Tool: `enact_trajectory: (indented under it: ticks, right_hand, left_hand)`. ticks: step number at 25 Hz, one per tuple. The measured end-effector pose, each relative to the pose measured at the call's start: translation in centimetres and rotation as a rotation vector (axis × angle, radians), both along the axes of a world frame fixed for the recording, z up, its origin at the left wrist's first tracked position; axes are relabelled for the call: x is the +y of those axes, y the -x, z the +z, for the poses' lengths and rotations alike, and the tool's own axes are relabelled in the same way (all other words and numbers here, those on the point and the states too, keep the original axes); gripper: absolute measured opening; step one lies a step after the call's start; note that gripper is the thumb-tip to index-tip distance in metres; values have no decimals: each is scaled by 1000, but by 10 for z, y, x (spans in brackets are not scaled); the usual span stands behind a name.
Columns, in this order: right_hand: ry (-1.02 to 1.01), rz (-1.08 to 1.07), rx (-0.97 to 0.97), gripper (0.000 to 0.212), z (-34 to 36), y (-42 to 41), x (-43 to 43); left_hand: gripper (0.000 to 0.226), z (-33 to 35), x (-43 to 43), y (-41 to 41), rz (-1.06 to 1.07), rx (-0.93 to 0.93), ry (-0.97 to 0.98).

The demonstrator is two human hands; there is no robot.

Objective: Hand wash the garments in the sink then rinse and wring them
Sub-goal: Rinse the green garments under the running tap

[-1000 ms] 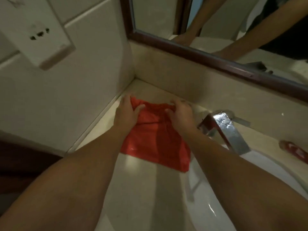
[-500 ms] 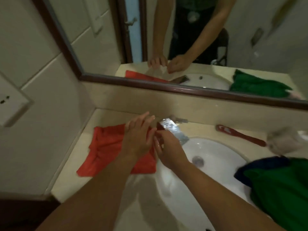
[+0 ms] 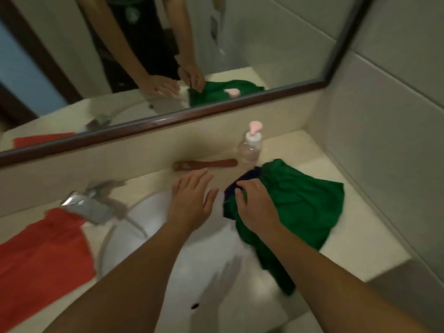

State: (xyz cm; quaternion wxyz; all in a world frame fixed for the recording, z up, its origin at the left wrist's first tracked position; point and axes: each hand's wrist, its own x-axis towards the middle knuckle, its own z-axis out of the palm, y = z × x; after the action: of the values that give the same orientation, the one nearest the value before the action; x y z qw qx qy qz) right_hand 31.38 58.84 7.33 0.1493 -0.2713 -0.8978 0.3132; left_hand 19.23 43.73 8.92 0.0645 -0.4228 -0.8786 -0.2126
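Head view shows the green garment heaped on the counter right of the sink, one end trailing over the basin rim. The right hand bunches its near edge in curled fingers, seemingly together with a dark blue cloth, though blur makes that unsure. The left hand hovers flat above the basin, fingers spread, holding nothing. A red garment lies left of the faucet. A pump bottle and a brush stand by the backsplash.

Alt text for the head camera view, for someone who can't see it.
A person's right hand grips a green garment beside a white sink, left hand open above it; an orange garment lies left of the tap.
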Motion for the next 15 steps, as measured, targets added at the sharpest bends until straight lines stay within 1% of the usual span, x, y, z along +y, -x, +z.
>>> enact_trajectory:
  ticks: [2, 4, 7, 8, 11, 13, 15]
  right_hand:
    - [-76, -79, -106, 34, -14, -37, 53]
    - [-132, -141, -222, 39, -26, -69, 102]
    - [-103, -218, -413, 50, -42, -96, 164]
    - [-85, -229, -441, 53, -46, -100, 179]
    - [-111, -191, -475, 56, -60, -99, 212]
    - [-113, -183, -517, 56, -65, -93, 224]
    - [-110, -216, -513, 52, -66, -88, 230]
  left_hand:
    - [50, -12, 56, -27, -49, -75, 50]
    - [54, -23, 104, -53, -74, -160, 144]
    - [59, -43, 160, -79, -77, -277, 248]
    - [61, -48, 175, -82, -87, -288, 275]
    - [64, -61, 221, -72, -172, -237, 353]
    - [68, -68, 247, -63, -117, -259, 407]
    - [71, -76, 263, -60, 45, -372, 425]
